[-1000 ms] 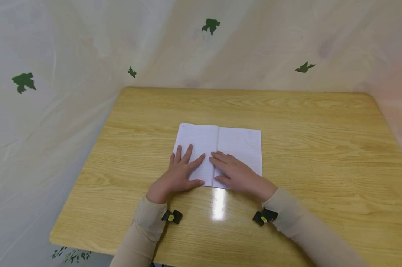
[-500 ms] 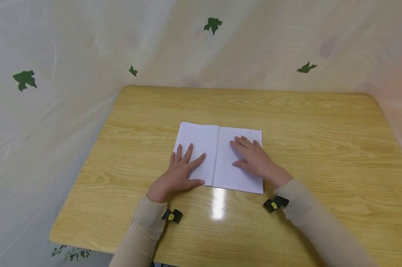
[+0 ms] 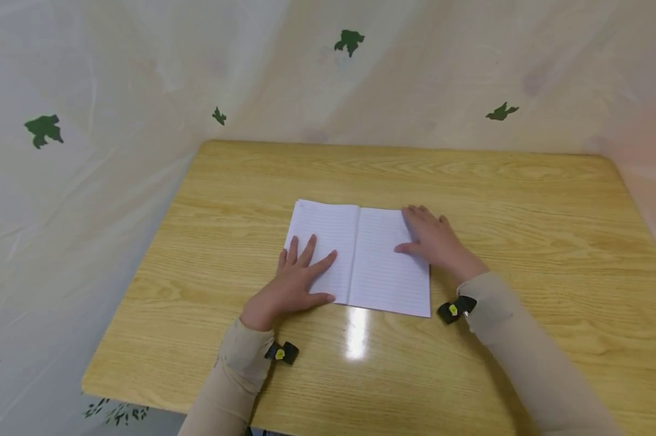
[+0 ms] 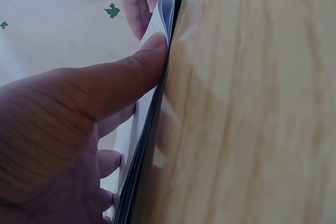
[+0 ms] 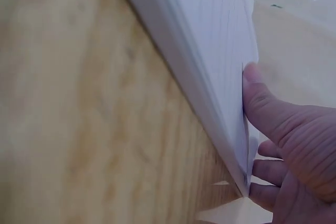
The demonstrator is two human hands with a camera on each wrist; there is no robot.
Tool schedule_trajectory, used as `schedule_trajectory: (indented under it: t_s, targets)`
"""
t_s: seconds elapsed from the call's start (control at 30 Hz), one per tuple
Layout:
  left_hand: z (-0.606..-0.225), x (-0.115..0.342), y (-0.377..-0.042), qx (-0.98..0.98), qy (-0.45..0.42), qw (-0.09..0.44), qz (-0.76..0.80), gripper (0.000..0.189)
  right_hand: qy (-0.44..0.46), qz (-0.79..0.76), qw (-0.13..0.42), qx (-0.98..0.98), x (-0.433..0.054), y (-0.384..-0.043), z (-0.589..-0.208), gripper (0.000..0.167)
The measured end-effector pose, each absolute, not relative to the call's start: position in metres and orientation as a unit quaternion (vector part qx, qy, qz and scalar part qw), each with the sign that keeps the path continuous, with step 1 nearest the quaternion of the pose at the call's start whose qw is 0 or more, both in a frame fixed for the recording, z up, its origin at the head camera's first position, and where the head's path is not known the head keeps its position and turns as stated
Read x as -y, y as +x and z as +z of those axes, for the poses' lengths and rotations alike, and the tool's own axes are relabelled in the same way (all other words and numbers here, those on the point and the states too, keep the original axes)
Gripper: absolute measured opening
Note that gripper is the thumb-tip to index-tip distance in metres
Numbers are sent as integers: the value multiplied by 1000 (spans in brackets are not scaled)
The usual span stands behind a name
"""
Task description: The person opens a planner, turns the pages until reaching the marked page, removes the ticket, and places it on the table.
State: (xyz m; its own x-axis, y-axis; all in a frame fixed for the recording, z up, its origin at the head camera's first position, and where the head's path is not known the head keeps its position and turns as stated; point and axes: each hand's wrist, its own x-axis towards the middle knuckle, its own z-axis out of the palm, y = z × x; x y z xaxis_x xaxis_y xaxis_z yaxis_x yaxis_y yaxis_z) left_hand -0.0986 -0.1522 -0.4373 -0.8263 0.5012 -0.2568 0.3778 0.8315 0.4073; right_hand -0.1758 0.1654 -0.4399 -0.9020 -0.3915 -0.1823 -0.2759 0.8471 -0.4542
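Note:
An open lined notebook [image 3: 384, 272] lies on the wooden table, its fold running roughly up the middle. Across the left page my left hand [image 3: 289, 287] rests with fingers spread, the thumb near the bottom edge by the fold. The left wrist view shows that thumb [image 4: 131, 74] on the page, above the stack of sheets and a dark cover. At the upper right corner of the right page is my right hand [image 3: 435, 241], fingers extended over the edge and thumb pointing inward. In the right wrist view its thumb [image 5: 265, 103] touches the lined paper [image 5: 210, 30].
The wooden table [image 3: 524, 242] extends around the notebook on all sides. A pale curtain [image 3: 415, 72] with green bird shapes hangs behind it and on the left. Dark camera mounts [image 3: 281, 353] sit at both wrists, over beige sleeves.
My right hand has slid from the notebook's fold across the right page to its upper right corner, uncovering the lower page. The left hand has stayed in place.

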Motion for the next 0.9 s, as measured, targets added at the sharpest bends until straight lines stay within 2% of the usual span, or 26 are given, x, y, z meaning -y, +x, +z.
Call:
schedule_trajectory:
  t_s: [0.1, 0.67, 0.8, 0.9]
  targets:
    - [-437, 152, -99, -940, 235, 177, 171, 83, -165, -213, 139, -953, -168, -181, -441, 97]
    - [-435, 152, -98, -938, 234, 184, 175, 83, -157, -206, 161, -952, -165, -183, -434, 94]
    - [-435, 152, -98, -938, 234, 185, 175, 83, -158, -192, 142, -958, -164, -181, -433, 92]
    - [-435, 152, -98, -938, 233, 185, 175, 83, -167, -166, 105, -966, -163, -177, -433, 92]
